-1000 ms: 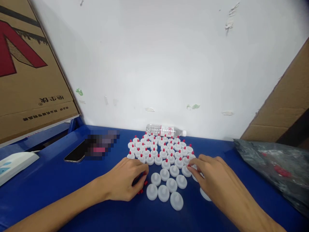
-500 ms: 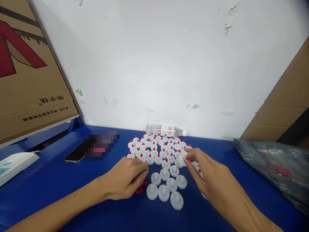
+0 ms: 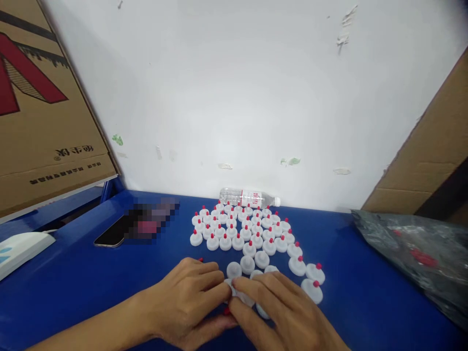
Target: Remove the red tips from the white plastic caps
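Note:
My left hand [image 3: 192, 302] is closed in a pinch, with a small red tip cap [image 3: 227, 310] showing between its finger and thumb. Against its fingertips rest the fingertips of my right hand [image 3: 281, 312], curled over the nearest white nozzle lids. What the right fingers hold, if anything, is hidden. Around and beneath them lie several round white nozzle lids with bare tips, one of them an uncovered lid [image 3: 234, 270]. Further back stand many lids wearing red tips, such as a red-tipped lid [image 3: 238, 242]. Another red piece [image 3: 201, 260] peeks out behind my left hand.
A clear plastic bottle [image 3: 250, 198] lies along the wall behind the lids. To the left are a phone [image 3: 113, 231], a blurred patch and a white device [image 3: 25, 252]. A grey plastic bag [image 3: 413, 258] with red pieces lies on the right, on the blue table [image 3: 153, 268].
My right hand has come left and nearer from the red-tipped lids, leaving a capped lid standing there. My left hand has shifted slightly nearer, and the two hands now meet.

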The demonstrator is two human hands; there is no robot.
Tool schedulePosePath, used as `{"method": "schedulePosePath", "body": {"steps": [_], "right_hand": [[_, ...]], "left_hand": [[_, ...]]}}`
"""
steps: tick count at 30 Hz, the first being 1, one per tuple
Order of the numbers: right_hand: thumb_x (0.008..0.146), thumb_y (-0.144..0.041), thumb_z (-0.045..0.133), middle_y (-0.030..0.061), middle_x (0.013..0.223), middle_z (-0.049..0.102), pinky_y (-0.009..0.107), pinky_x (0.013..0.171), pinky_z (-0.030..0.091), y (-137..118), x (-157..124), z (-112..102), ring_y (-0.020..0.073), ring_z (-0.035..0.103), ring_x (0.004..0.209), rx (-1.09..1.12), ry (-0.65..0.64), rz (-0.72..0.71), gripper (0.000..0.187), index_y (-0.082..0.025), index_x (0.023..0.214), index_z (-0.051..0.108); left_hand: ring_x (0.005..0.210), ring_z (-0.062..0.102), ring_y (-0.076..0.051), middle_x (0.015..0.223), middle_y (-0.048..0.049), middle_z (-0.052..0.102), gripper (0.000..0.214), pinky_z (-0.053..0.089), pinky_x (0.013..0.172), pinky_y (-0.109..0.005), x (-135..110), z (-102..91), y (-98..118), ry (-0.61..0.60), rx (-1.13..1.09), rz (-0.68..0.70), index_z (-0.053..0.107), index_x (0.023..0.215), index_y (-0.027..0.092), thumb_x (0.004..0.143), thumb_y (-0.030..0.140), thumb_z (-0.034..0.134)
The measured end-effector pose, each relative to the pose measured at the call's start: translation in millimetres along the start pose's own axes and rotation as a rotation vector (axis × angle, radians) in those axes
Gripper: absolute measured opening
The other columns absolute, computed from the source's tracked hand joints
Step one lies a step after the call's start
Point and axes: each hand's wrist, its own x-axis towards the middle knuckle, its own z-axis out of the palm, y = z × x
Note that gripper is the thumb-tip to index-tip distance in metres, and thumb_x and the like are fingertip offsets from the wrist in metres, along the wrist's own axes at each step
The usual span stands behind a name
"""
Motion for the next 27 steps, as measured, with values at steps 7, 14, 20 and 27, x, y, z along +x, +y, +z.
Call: {"method": "schedulePosePath", "body": {"steps": [7, 14, 20, 27], "right_hand": [[0.105, -0.025, 0.062, 0.0019, 0.105, 0.081, 0.028, 0.083, 0.061, 0.3, -0.9, 0.3, 0.016, 0.076, 0.092, 0.067, 0.049, 0.055, 0.014, -0.023, 0.113, 0.073], [0.109, -0.03, 0.056, 0.0001, 0.103, 0.082, 0.024, 0.073, 0.061, 0.1, -1.0, 6.1, 0.0117, 0.078, 0.082, 0.056, 0.057, 0.036, 0.019, -0.022, 0.108, 0.072], [0.104, -0.016, 0.059, 0.003, 0.109, 0.082, 0.024, 0.079, 0.061, 4.1, -0.7, -3.7, 0.0107, 0.076, 0.076, 0.028, 0.044, -0.034, 0.017, -0.02, 0.108, 0.075], [0.105, -0.012, 0.053, 0.0039, 0.111, 0.082, 0.025, 0.083, 0.058, 0.7, -0.7, -2.9, 0.011, 0.076, 0.08, -0.046, 0.09, -0.044, 0.023, -0.022, 0.108, 0.073]], "left_hand": [[0.054, 0.056, -0.019, 0.067, -0.0014, 0.063, 0.021, 0.036, 0.051, -0.036, -0.7, -2.6, -1.6, 0.127, -0.125, -0.009, 0.05, 0.096, 0.022, 0.109, 0.018, 0.033], [0.047, 0.046, -0.02, 0.061, 0.0001, 0.055, 0.013, 0.028, 0.046, -0.039, -11.8, 14.5, -2.1, 0.24, -0.127, 0.004, 0.049, 0.091, 0.024, 0.102, 0.026, 0.043], [0.045, 0.048, -0.017, 0.057, 0.0028, 0.054, 0.024, 0.035, 0.049, -0.036, -2.2, 2.1, 6.3, 0.194, -0.334, -0.057, 0.046, 0.086, 0.025, 0.108, 0.022, 0.036], [0.045, 0.035, -0.012, 0.052, 0.0049, 0.037, 0.054, 0.032, 0.047, -0.03, -1.4, 4.0, 17.8, 0.216, -0.6, -0.401, 0.036, 0.066, 0.021, 0.113, 0.049, 0.032]]}}
